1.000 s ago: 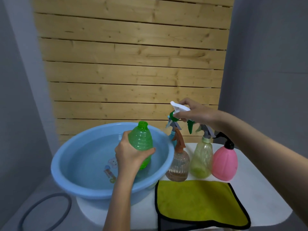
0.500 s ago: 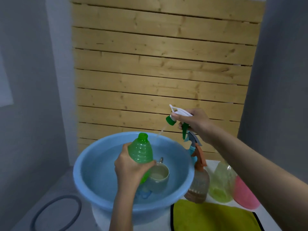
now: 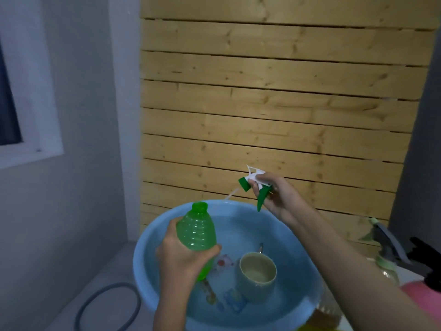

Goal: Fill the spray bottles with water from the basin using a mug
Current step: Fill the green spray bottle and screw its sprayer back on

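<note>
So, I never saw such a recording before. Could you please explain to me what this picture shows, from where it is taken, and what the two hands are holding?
No machine here: a person wears a camera on the head, looking down at their own bare hands. The left hand holds an open green bottle over a blue basin of water. The right hand holds the bottle's unscrewed spray head, white and green. A mug sits in the basin. At the right edge other spray bottles are partly visible, one pink. Behind is a wooden plank wall.

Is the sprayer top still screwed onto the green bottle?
No, the green bottle in the left hand has an open neck, and the right hand holds the sprayer top apart from it, above the basin.
</note>
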